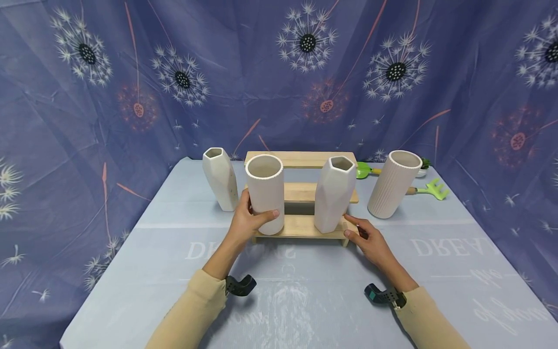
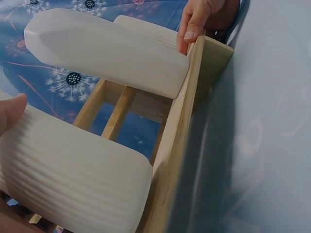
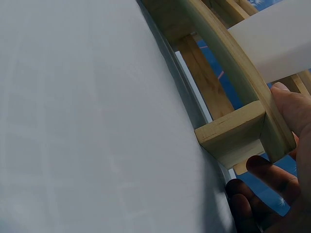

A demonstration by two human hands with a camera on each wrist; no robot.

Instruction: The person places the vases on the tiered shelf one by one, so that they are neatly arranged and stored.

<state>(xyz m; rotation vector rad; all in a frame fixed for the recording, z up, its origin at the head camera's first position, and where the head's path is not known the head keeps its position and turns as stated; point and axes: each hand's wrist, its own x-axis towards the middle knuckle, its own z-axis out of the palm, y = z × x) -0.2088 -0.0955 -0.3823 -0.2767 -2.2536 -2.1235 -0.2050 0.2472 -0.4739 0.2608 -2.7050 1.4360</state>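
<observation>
A stepped wooden rack (image 1: 301,227) stands mid-table. On its lowest step stand a white ribbed cylinder vase (image 1: 265,194) at the left and a white faceted vase (image 1: 334,194) at the right. My left hand (image 1: 249,219) grips the ribbed vase (image 2: 73,179) low down, its thumb in front. My right hand (image 1: 362,235) pinches the right end of the rack's lowest step (image 3: 233,131), thumb (image 3: 291,109) on top and fingers underneath, just beside the base of the faceted vase (image 2: 107,48). Both vases are upright.
A second faceted vase (image 1: 220,179) stands on the table left of the rack, and a second ribbed vase (image 1: 392,184) to its right. Behind that lie a green trowel (image 1: 364,170), a green rake (image 1: 431,189) and a tiny potted plant (image 1: 423,166). A flowered cloth hangs behind.
</observation>
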